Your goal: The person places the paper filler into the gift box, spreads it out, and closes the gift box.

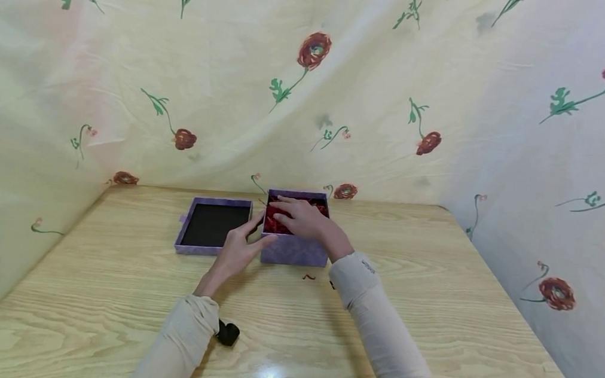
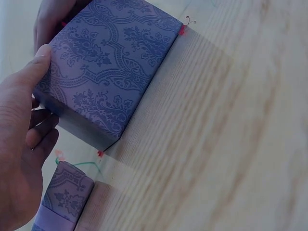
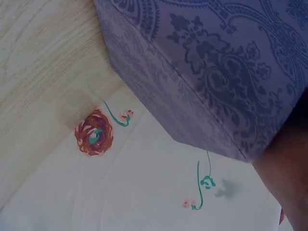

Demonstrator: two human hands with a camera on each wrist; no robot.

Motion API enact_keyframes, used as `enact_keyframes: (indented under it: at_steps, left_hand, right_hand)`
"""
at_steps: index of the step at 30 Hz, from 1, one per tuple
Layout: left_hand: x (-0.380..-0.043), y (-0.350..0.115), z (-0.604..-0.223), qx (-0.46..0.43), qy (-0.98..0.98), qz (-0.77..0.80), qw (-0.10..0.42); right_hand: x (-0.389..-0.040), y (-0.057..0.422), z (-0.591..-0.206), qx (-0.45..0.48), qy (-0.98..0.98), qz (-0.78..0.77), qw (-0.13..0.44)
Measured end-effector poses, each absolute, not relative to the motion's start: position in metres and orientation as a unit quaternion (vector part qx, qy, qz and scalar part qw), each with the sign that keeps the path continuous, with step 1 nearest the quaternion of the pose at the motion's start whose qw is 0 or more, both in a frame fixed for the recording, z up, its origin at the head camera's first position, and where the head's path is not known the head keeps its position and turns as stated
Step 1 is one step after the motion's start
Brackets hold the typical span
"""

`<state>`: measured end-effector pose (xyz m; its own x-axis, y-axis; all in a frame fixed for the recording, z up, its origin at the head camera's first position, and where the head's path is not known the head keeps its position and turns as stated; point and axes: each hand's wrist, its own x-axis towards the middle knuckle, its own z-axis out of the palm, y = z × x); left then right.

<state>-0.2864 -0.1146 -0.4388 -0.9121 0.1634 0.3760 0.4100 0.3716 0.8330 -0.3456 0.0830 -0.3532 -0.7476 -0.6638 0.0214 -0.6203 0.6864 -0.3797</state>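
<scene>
Right hand (image 1: 305, 219) crosses the rim (image 1: 298, 194) of the box (image 1: 294, 253); table (image 1: 474, 324) spreads wide rightward.

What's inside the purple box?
Inside the purple box I can see red shreds, with the right hand over them. The hand covers some shreds, and anything underneath them is hidden, so I can't tell what's there.

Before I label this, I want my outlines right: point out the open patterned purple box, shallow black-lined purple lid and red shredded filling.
Open patterned purple box (image 1: 297, 252): head view, its front wall.
Shallow black-lined purple lid (image 1: 214, 226): head view, its bare black inside.
Red shredded filling (image 1: 275, 226): head view, its front left strands.
</scene>
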Motion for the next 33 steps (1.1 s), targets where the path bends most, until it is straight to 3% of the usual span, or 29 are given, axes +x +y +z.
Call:
enact_keyframes:
  at_steps: [7, 22, 26, 33]
  left_hand:
    - [-0.286, -0.113, -0.437, -0.173, -0.822, -0.529, 0.121]
    - [-0.286, -0.113, -0.438, -0.175, -0.821, -0.53, 0.12]
    - [-0.285, -0.113, -0.438, -0.173, -0.823, -0.528, 0.12]
    - [-0.286, -0.114, -0.439, -0.168, -0.823, -0.53, 0.118]
  right_hand:
    - [-0.35, 0.079, -0.357, -0.324, 0.926, -0.154, 0.118]
    - [-0.36, 0.073, -0.36, -0.279, 0.936, -0.127, 0.175]
    - [-0.359, 0.072, -0.361, -0.282, 0.939, -0.126, 0.151]
    - [-0.347, 0.074, -0.359, -0.286, 0.95, -0.114, 0.046]
